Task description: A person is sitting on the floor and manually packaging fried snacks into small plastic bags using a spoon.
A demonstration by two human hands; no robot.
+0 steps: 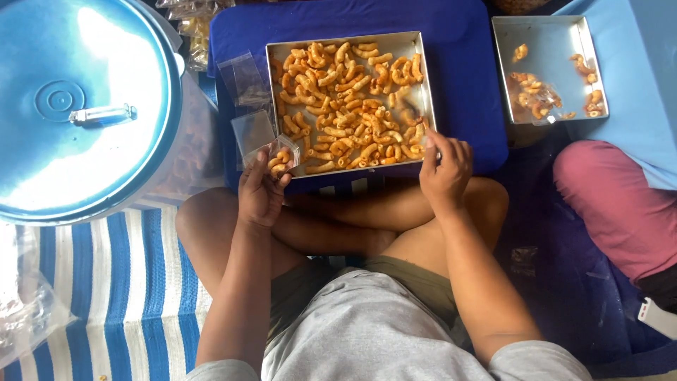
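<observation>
My left hand (261, 192) holds a small clear plastic bag (281, 159) with a few orange curled snack pieces inside, at the tray's near left corner. My right hand (444, 169) rests at the near right edge of the metal tray (352, 44), its fingertips pinching at the orange pieces (349, 106) that fill the tray. Whether it holds a piece is hidden by the fingers. The tray stands on a dark blue cushion-like surface (465, 63) in front of my crossed legs.
Empty clear bags (247, 92) lie left of the tray. A large blue-lit metal lid (77, 106) covers a pot at the left. A second tray (543, 32) with few pieces sits at the right, by another person's pink-clad leg (620, 204). A striped mat (127, 296) covers the floor.
</observation>
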